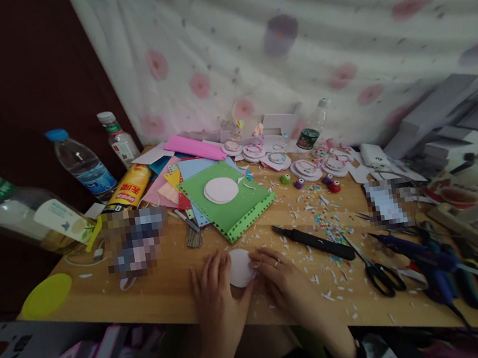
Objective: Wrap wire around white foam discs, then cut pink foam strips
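left hand (pixel 213 283) and right hand (pixel 276 271) gripping white round paper disc (pixel 241 267) between them, brown wooden desk (pixel 170 295), black-handled scissors (pixel 381 274) at right

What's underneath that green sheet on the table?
Blue paper peeks out from under the green sheet, with yellow paper and red paper beside it; anything fully beneath is hidden.
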`<state>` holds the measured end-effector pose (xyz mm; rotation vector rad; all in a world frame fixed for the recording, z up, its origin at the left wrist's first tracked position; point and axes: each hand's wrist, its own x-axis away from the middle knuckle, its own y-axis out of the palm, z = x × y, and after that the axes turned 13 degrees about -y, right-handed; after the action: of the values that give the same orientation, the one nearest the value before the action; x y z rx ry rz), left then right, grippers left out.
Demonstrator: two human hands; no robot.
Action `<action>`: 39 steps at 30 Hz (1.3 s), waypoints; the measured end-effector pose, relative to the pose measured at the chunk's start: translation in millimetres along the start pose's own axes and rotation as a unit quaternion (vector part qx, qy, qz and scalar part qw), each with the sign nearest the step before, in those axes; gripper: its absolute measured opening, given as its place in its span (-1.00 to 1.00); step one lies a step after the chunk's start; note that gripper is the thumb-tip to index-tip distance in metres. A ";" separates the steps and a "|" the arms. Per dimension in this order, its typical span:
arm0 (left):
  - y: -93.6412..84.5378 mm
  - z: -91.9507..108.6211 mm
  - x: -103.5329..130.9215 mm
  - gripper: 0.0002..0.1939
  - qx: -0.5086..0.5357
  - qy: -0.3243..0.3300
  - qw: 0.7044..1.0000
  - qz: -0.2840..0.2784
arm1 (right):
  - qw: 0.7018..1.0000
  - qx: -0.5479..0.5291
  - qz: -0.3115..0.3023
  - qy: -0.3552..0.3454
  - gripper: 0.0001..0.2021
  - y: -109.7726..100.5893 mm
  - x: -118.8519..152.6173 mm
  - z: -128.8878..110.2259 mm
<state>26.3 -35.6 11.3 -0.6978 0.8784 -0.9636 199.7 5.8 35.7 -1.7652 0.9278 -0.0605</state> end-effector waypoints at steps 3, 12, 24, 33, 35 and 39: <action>-0.9 -7.8 -1.8 -0.48 0.030 0.013 0.999 -0.022 | 1.000 -0.020 0.000 0.003 -0.47 0.3 0.4 1.0; 1.0 -22.7 -4.8 -0.46 0.047 0.053 0.997 -0.027 | 0.998 -0.041 0.054 0.013 -0.55 5.6 -0.3 -4.0; 4.5 -26.2 -3.3 -0.41 0.043 0.061 0.997 -0.022 | 0.997 -0.043 0.060 0.016 -0.53 11.5 1.0 -6.9; 5.1 -24.9 -2.6 -0.44 0.050 0.059 0.997 -0.004 | 1.000 -0.009 0.023 -0.003 -0.44 12.7 6.2 -1.7; 4.9 -25.9 -2.5 -0.45 0.052 0.055 0.997 -0.007 | 1.000 -0.001 0.011 0.006 -0.40 13.4 8.5 -0.5; 0.3 -30.8 -4.6 -0.43 0.050 0.046 0.997 -0.028 | 0.999 0.023 -0.017 0.031 -0.32 12.1 9.5 -3.1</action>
<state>-1.8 -35.0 -2.2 -0.5986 0.8880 -1.0902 198.2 -3.7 23.2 -1.7453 0.9347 -0.1574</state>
